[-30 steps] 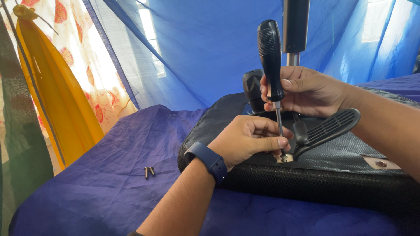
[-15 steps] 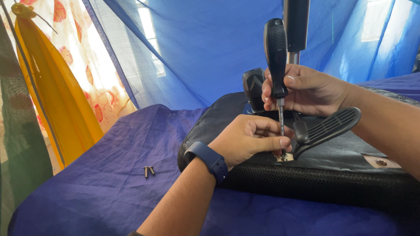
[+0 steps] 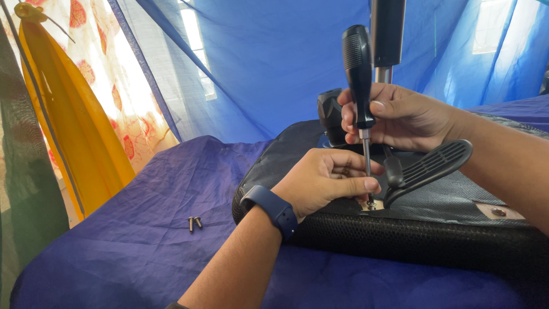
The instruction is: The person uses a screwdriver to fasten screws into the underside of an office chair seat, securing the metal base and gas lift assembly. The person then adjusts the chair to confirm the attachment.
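Bright, soft daylight through thin curtains (image 3: 123, 109) and blue sheeting (image 3: 274, 63) far behind the fingers (image 3: 366, 184) (window patches blown out). Faint shadows below them. Sharp focus throughout, no motion blur.

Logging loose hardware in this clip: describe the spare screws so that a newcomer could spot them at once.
Start at the black seat base lying on the blue cloth. Look left of the left hand, past its wrist. The two screws lie side by side on the cloth, small, silvery, the only loose items there.

screwdriver (image 3: 358, 74): 1 | loose screws (image 3: 194, 222): 2 (side by side) | hands: 2
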